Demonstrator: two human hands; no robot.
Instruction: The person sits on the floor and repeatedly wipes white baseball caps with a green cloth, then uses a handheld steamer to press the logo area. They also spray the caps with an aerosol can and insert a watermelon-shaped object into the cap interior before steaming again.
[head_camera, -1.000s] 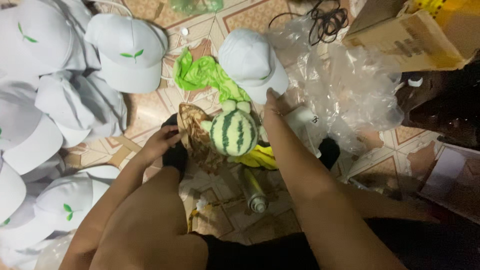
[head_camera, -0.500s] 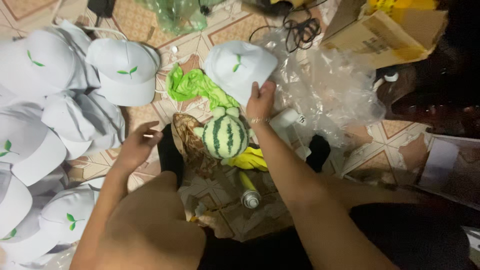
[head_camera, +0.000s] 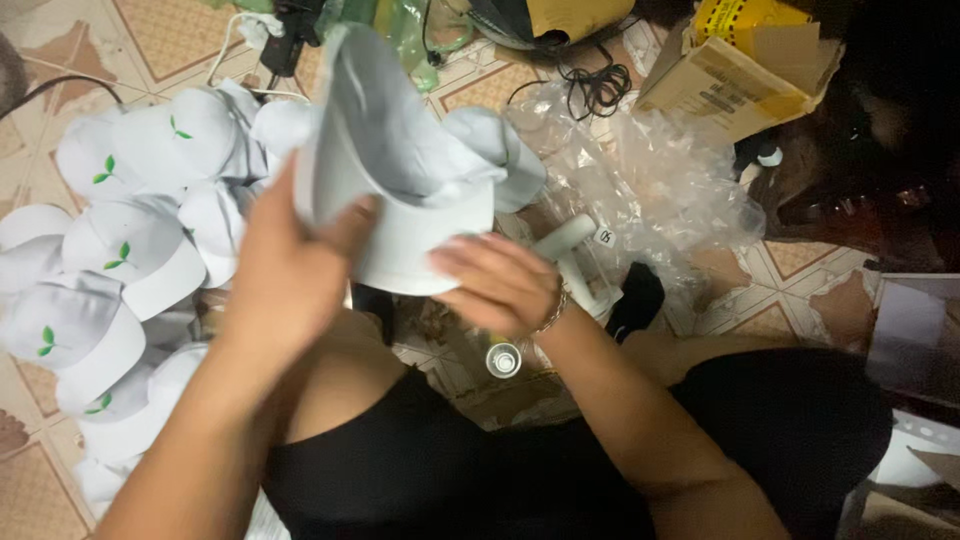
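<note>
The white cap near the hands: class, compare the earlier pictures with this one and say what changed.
The white cap has come up off the floor, now held in both the left hand and the right hand. The watermelon-striped ball is hidden. The pile of caps, plastic wrap and cardboard box stayed put.

pile of white caps (head_camera: 120, 250) at 9 o'clock | clear plastic wrap (head_camera: 660, 190) at 2 | cardboard box (head_camera: 740, 70) at 1 | black cables (head_camera: 595, 90) at 12

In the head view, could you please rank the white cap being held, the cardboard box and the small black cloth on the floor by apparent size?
1. White cap, though nearness to the camera enlarges it.
2. Cardboard box.
3. Black cloth.
</note>
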